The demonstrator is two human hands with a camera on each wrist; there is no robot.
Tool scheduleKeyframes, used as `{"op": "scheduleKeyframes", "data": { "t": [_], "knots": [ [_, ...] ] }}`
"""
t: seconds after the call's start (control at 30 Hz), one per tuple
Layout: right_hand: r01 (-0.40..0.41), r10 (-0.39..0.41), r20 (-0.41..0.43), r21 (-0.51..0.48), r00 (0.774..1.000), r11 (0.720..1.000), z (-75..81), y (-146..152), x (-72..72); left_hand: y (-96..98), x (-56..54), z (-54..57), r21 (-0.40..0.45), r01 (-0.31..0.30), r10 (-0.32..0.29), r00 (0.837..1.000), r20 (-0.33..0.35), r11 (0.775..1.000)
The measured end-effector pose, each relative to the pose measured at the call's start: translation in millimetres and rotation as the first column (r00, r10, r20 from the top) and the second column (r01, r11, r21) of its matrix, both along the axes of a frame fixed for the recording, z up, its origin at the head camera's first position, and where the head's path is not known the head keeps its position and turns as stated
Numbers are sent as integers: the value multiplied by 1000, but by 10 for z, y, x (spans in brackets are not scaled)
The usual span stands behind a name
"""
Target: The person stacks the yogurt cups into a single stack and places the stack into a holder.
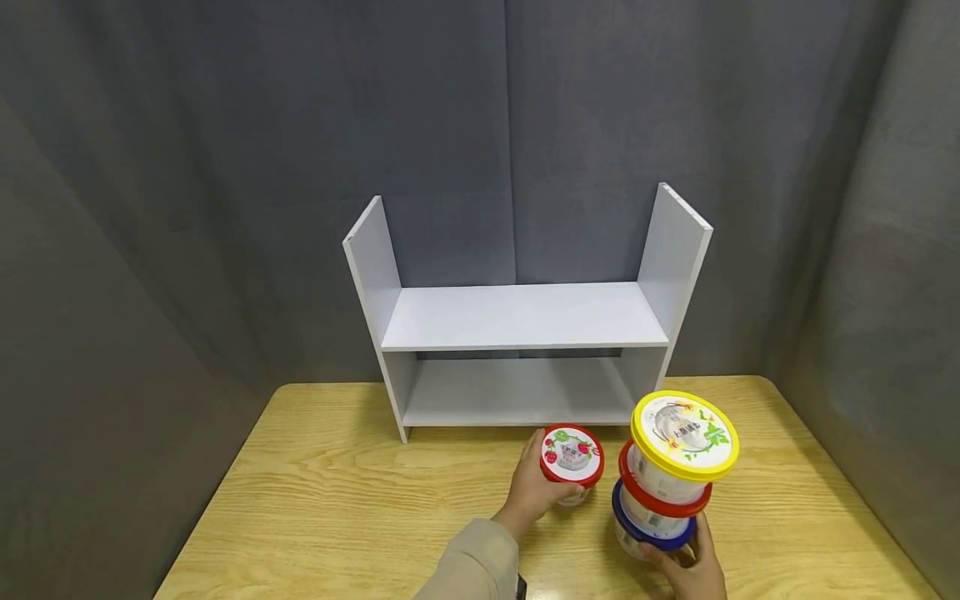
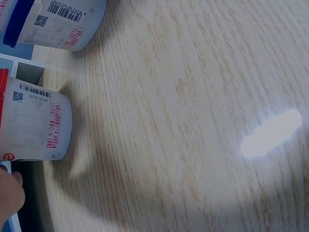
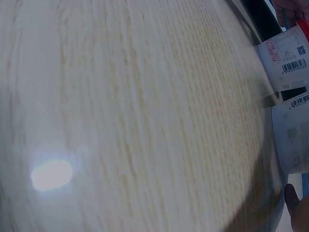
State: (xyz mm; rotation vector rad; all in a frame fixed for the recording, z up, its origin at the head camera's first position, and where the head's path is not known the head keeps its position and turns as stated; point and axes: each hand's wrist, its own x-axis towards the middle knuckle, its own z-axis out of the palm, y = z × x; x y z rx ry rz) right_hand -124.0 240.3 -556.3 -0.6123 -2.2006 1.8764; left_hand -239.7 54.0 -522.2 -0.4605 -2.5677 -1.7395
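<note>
My left hand (image 1: 531,490) holds a white plastic tub with a red lid (image 1: 572,455), its thumb at the near side and its fingers at the left. To the right stands a stack of three similar tubs. The yellow-lidded tub (image 1: 684,437) is on top, a second red-lidded tub (image 1: 660,510) in the middle and the blue-lidded tub (image 1: 628,540) at the bottom. My right hand (image 1: 693,568) grips the bottom tub low from the near right side. In the left wrist view, barcodes show on the red-lidded tub (image 2: 34,121) and the blue-lidded one (image 2: 63,24).
Behind the tubs is a white two-level shelf (image 1: 525,317) with upright side panels. Wood-grained tabletop (image 1: 322,500) lies under everything. Grey curtains (image 1: 450,125) hang at the back and both sides.
</note>
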Motion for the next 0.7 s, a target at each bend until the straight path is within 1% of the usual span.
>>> {"op": "scheduleKeyframes", "data": {
  "t": [0.1, 0.17, 0.37, 0.43, 0.53, 0.7],
  "knots": [
    [1, -1, 3, -48, 1000, 999, 12, -1, 0, -12, 16, 4, -12, -2, 2, 1000, -1, 1000],
    [-19, 20, 9, -81, 1000, 997, 29, 5, 8, -20, 28, 3, -12, -2, 2, 1000, 8, 1000],
    [-12, 12, 32, -24, 999, 1000, 51, -4, 11, -32, 51, 18, 12, -3, 2, 1000, 25, 1000],
    [-11, 12, 35, -24, 999, 1000, 43, -1, 11, -36, 60, 22, 23, -2, 1, 1000, 31, 1000],
    [-24, 25, 17, -49, 1000, 998, 36, 5, 19, -45, 77, 19, 38, 5, -7, 999, 43, 999],
    [-14, 14, 17, 10, 1000, 1000, -24, 23, 0, -60, 95, 13, 53, 6, -9, 998, 54, 999]
  ]
}}
